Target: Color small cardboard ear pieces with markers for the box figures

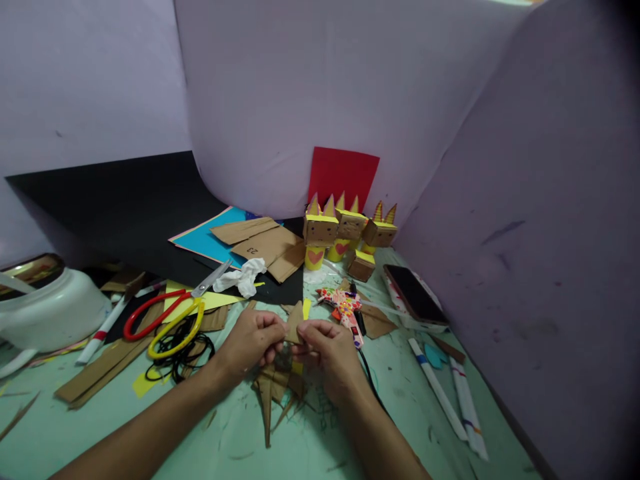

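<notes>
Left grip (pixel 254 340), right grip (pixel 331 350) on scrap (pixel 295 324); cardboard (pixel 266 248): "23".

Head-worn view, near, facing forward and down over hands (pixel 254 340), green table (pixel 210 450)

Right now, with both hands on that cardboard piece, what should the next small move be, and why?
Perhaps hold the pointed cardboard piece up to the small yellow-topped box: left hand and right hand both pinch it, and the figures beside that box wear spikes while it shows none.
</notes>
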Demonstrator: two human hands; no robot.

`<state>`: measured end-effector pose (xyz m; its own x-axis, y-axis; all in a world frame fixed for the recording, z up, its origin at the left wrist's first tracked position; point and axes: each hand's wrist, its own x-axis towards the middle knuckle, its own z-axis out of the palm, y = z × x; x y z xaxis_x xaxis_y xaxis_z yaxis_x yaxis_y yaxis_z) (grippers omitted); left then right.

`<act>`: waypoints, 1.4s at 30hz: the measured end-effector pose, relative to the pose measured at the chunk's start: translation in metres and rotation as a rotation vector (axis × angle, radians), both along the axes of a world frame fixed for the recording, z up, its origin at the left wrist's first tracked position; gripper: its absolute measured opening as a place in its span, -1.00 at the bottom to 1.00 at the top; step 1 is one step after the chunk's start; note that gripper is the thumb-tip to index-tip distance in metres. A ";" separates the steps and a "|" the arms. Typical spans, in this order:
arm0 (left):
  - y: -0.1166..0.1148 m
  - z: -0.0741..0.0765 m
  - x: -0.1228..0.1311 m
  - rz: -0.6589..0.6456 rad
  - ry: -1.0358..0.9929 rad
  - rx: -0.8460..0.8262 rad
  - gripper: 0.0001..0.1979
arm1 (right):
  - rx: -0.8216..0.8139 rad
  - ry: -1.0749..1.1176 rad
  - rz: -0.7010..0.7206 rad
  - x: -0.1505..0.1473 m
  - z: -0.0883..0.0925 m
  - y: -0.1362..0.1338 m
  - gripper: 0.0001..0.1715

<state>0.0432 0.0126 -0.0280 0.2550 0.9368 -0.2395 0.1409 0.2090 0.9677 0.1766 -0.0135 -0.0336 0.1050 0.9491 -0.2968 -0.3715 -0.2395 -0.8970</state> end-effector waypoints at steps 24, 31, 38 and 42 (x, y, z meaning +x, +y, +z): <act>-0.004 0.002 -0.003 0.029 -0.193 0.187 -0.84 | 0.134 -0.401 0.134 -0.004 -0.005 -0.003 -0.81; -0.002 -0.002 -0.002 0.066 -0.187 0.157 -0.83 | 0.170 -0.363 0.121 -0.004 -0.006 -0.003 -0.83; 0.005 -0.006 -0.004 0.197 -0.269 0.017 -0.74 | -0.012 0.099 0.226 0.000 -0.007 0.000 -0.56; 0.007 -0.006 -0.005 0.215 -0.280 -0.023 -0.73 | -0.029 0.151 0.257 0.000 -0.006 0.000 -0.59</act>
<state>0.0386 0.0196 -0.0339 0.1108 0.9714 -0.2102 -0.1787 0.2275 0.9572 0.1768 -0.0136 -0.0399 -0.1848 0.9298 -0.3182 -0.4243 -0.3675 -0.8276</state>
